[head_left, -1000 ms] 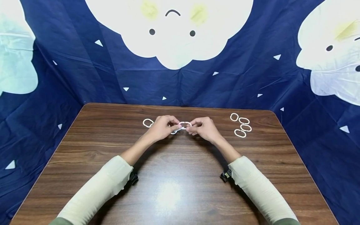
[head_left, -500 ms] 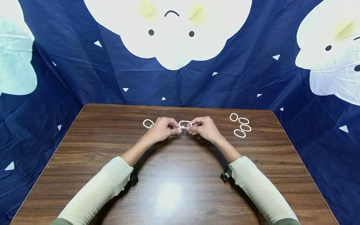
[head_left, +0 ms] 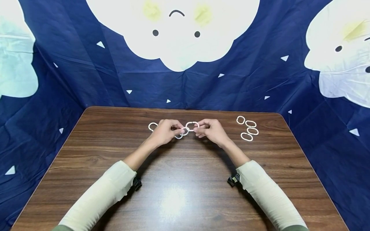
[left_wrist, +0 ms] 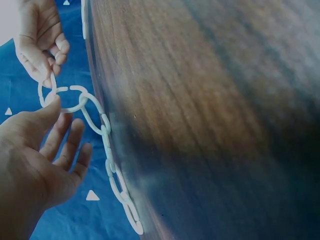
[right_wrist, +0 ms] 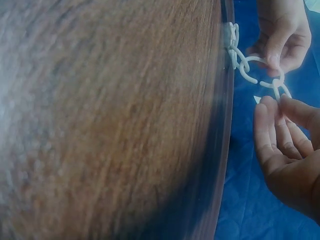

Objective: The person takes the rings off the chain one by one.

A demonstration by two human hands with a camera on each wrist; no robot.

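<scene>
My left hand (head_left: 167,131) pinches a white, open-gapped plastic chain link (left_wrist: 76,108) between thumb and fingertips. From that link a chain of several white links (left_wrist: 112,170) trails down along the table's far edge; in the head view the hand covers part of it. My right hand (head_left: 212,131) pinches another white link (right_wrist: 276,89) between thumb and forefinger. Both wrist views show this link hooked through the left hand's link. Both held links are raised off the table, near the middle of its far side.
Several loose white links (head_left: 252,131) lie in a cluster on the brown wooden table (head_left: 185,166), to the right of the hands. A blue cloth (head_left: 185,86) with cloud shapes hangs behind the table and along both sides.
The right hand's link has shifted slightly to the right with that hand. More of the left hand's link shows between the hands, and the chain's far-left link has slid a little right.
</scene>
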